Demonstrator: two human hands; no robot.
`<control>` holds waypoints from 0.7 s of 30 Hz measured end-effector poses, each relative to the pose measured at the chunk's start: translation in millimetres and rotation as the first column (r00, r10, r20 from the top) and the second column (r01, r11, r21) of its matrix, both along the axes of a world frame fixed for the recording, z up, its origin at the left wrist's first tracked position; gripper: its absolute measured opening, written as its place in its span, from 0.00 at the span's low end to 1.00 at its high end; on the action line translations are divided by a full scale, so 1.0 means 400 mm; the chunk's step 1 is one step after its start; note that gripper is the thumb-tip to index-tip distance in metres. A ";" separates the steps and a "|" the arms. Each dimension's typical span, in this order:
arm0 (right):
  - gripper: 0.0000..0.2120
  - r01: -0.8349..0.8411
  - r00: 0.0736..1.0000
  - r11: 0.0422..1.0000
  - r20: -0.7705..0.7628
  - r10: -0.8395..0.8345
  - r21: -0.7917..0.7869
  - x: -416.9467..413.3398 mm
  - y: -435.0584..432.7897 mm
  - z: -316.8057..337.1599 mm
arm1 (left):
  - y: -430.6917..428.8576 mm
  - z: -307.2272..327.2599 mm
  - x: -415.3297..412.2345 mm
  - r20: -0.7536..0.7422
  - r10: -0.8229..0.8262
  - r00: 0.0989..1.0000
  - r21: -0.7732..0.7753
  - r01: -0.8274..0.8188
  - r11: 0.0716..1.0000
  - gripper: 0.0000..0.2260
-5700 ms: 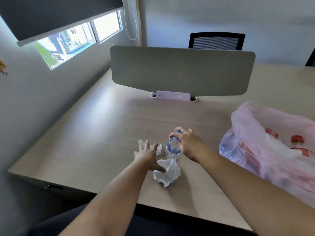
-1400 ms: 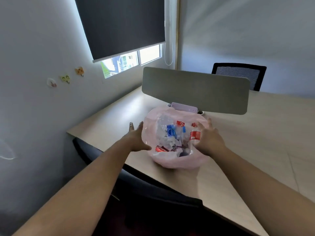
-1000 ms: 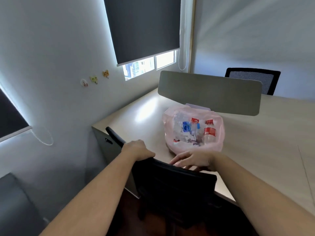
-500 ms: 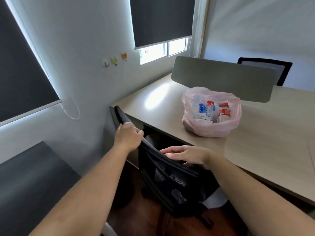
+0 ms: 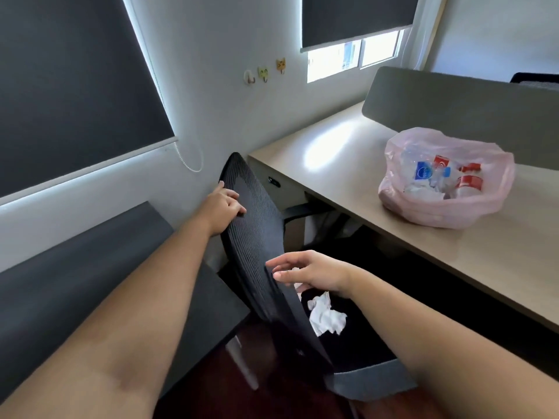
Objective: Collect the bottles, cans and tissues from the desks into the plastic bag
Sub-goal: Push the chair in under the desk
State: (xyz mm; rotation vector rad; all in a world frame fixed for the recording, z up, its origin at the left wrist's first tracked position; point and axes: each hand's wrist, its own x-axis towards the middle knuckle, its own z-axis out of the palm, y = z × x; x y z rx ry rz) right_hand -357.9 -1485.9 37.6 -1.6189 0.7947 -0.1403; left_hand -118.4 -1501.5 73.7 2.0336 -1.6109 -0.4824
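A pink plastic bag stands on the wooden desk at the right, holding clear bottles, red cans and crumpled tissues. A black mesh office chair stands turned away from the desk. My left hand grips the edge of its backrest. My right hand hovers with fingers apart over the backrest's lower edge, holding nothing. A crumpled white tissue lies on the chair's seat just below my right hand.
A grey divider panel stands behind the bag. A dark low surface runs along the left wall under the blinds. Three small cat-shaped hooks are on the wall. The floor is dark wood.
I let go of the bag and stepped back left. My left hand took the chair's backrest and swung the chair out, showing a tissue on the seat. My right hand came off the backrest.
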 end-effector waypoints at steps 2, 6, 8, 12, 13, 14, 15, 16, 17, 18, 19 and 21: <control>0.13 0.049 0.999 0.999 0.016 -0.049 0.010 -0.002 -0.014 -0.002 | 0.012 -0.002 0.014 0.026 0.011 1.000 0.002 -0.011 1.000 0.16; 0.07 0.230 0.973 0.973 0.026 -0.230 -0.001 -0.025 -0.077 -0.008 | 0.024 -0.004 0.039 0.124 0.030 0.992 0.035 -0.035 0.999 0.16; 0.06 0.268 0.963 0.963 -0.026 -0.269 -0.042 -0.045 -0.114 -0.023 | 0.015 0.009 0.034 0.314 0.018 0.949 0.120 -0.058 0.991 0.14; 0.06 0.230 0.959 0.969 -0.151 -0.241 -0.087 -0.085 -0.195 -0.072 | -0.073 0.065 -0.078 0.524 -0.035 0.851 0.212 -0.091 0.973 0.13; 0.06 0.209 0.959 0.973 -0.173 -0.223 -0.097 -0.095 -0.225 -0.088 | -0.110 0.066 -0.120 0.494 -0.034 0.869 0.192 -0.071 0.979 0.12; 0.07 0.189 0.959 0.976 -0.193 -0.208 -0.111 -0.104 -0.249 -0.103 | -0.141 0.061 -0.162 0.459 -0.041 0.888 0.175 -0.045 0.983 0.12; 0.07 0.159 0.958 0.980 -0.222 -0.182 -0.120 -0.116 -0.282 -0.122 | -0.176 0.042 -0.207 0.419 -0.044 0.907 0.180 -0.035 0.983 0.12; 0.07 0.132 0.955 0.983 -0.250 -0.161 -0.131 -0.128 -0.308 -0.141 | -0.203 0.012 -0.245 0.376 -0.048 0.925 0.204 -0.032 0.978 0.12; 0.05 0.097 0.949 0.985 -0.284 -0.134 -0.141 -0.140 -0.332 -0.160 | -0.224 -0.031 -0.280 0.339 -0.042 0.940 0.239 -0.043 0.970 0.13; 0.03 0.039 0.941 0.988 -0.328 -0.086 -0.148 -0.155 -0.368 -0.186 | -0.243 -0.089 -0.315 0.305 -0.018 0.952 0.298 -0.077 0.952 0.14; 0.02 -0.018 0.929 0.988 -0.367 -0.041 -0.156 -0.170 -0.395 -0.210 | -0.250 -0.148 -0.346 0.278 0.003 0.960 0.369 -0.110 0.923 0.15; 0.03 -0.122 0.893 0.979 -0.449 0.038 -0.160 -0.204 -0.436 -0.264 | -0.240 -0.286 -0.399 0.210 0.052 0.976 0.544 -0.161 0.823 0.16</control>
